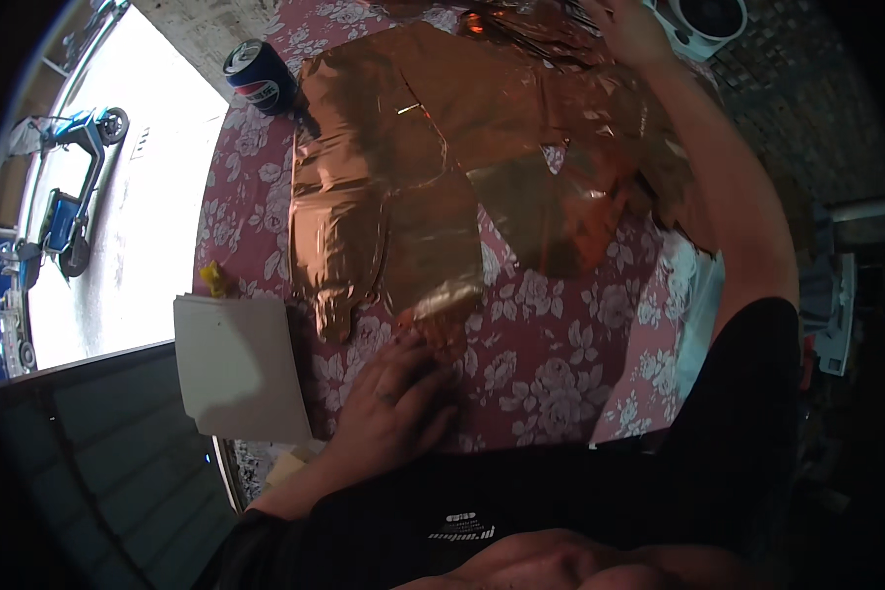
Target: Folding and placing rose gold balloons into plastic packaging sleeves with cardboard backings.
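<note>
The copper-coloured foil balloon (413, 177) lies flat across the flower-patterned table (560, 364), the left hand (398, 398) pinching its near tail with closed fingers, the right hand (631, 29) spread open on its far edge, so smoothing seems underway and wants gentle, even pressing.

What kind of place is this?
Probably a home balcony or porch: a round table under a pink floral tablecloth with copper foil balloons stands beside a railing, overlooking parked scooters on sunlit pavement.
</note>
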Action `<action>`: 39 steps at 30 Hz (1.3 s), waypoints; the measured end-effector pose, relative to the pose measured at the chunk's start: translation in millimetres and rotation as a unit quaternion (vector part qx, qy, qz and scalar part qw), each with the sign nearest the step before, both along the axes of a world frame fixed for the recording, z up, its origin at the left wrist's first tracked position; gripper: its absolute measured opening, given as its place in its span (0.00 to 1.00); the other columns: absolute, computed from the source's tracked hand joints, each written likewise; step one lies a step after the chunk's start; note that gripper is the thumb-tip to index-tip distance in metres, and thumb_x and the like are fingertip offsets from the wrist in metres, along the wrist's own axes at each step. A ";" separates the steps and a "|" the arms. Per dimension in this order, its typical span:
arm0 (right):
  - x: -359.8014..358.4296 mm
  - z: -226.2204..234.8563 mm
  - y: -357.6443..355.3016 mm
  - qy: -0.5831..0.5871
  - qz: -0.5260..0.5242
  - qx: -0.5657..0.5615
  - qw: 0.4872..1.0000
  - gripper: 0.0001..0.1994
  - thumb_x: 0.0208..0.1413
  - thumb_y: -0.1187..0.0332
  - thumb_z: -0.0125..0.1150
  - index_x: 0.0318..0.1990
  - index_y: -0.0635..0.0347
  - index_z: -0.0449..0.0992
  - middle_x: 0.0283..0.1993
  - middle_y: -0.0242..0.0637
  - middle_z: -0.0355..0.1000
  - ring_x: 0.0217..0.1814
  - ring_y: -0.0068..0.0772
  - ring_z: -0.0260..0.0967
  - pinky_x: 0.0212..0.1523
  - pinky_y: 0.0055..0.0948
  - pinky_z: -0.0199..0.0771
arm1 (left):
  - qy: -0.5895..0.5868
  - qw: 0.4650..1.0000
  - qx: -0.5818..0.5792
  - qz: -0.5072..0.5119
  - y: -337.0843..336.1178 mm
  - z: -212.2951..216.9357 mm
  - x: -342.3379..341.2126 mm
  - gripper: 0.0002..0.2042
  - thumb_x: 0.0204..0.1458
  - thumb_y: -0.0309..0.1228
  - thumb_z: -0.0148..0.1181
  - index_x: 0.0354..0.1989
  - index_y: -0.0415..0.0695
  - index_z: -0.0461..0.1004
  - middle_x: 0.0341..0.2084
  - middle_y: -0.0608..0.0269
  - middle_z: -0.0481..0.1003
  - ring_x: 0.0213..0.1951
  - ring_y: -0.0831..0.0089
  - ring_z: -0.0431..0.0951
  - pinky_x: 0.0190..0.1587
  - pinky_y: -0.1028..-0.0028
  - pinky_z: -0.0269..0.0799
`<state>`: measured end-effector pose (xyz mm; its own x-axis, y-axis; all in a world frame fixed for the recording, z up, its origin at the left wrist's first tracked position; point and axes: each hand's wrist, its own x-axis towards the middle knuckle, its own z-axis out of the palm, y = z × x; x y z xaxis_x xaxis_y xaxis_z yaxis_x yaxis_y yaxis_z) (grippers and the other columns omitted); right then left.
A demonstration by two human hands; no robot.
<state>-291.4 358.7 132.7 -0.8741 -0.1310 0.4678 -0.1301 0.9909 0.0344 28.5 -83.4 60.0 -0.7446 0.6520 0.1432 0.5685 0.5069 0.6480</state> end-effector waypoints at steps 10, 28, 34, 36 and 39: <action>295.2 -54.3 -94.5 -0.161 0.071 -0.157 0.972 0.26 0.56 0.57 0.72 0.60 0.60 0.77 0.65 0.47 0.72 0.70 0.52 0.66 0.70 0.44 0.66 | 0.084 0.987 0.137 -0.033 -2.3 -11.4 10.5 0.21 0.43 0.25 0.74 0.48 0.42 0.78 0.51 0.51 0.76 0.59 0.46 0.75 0.60 0.53 0.72; 350.2 -86.9 -102.9 -0.054 0.043 -0.171 0.983 0.11 0.54 0.68 0.69 0.43 0.62 0.81 0.45 0.47 0.78 0.49 0.55 0.75 0.51 0.46 0.76 | 0.243 0.947 -0.082 -0.194 126.7 -19.3 -114.6 0.19 0.57 0.35 0.64 0.54 0.40 0.78 0.58 0.48 0.76 0.60 0.52 0.75 0.62 0.58 0.72; 394.9 -80.6 -104.9 -0.070 0.072 -0.135 0.986 0.19 0.48 0.66 0.76 0.47 0.62 0.80 0.50 0.45 0.77 0.53 0.52 0.74 0.53 0.44 0.76 | 0.356 0.902 -0.110 -0.219 126.6 1.2 -86.2 0.10 0.52 0.29 0.60 0.42 0.42 0.82 0.42 0.54 0.81 0.43 0.53 0.82 0.50 0.57 0.75; 403.6 -74.3 -107.0 -0.076 0.076 -0.131 0.985 0.20 0.48 0.65 0.77 0.48 0.62 0.80 0.52 0.45 0.77 0.55 0.51 0.74 0.54 0.43 0.76 | 0.351 0.912 -0.046 -0.207 120.7 10.6 -78.4 0.09 0.51 0.27 0.59 0.40 0.43 0.81 0.39 0.55 0.81 0.41 0.53 0.82 0.48 0.57 0.75; 420.2 -60.6 -115.7 0.041 0.112 -0.170 0.978 0.17 0.48 0.67 0.77 0.44 0.62 0.80 0.53 0.44 0.78 0.62 0.51 0.73 0.58 0.43 0.75 | 0.311 0.937 0.025 -0.155 109.5 48.7 -62.7 0.11 0.50 0.24 0.59 0.42 0.43 0.82 0.39 0.53 0.82 0.43 0.52 0.81 0.50 0.59 0.77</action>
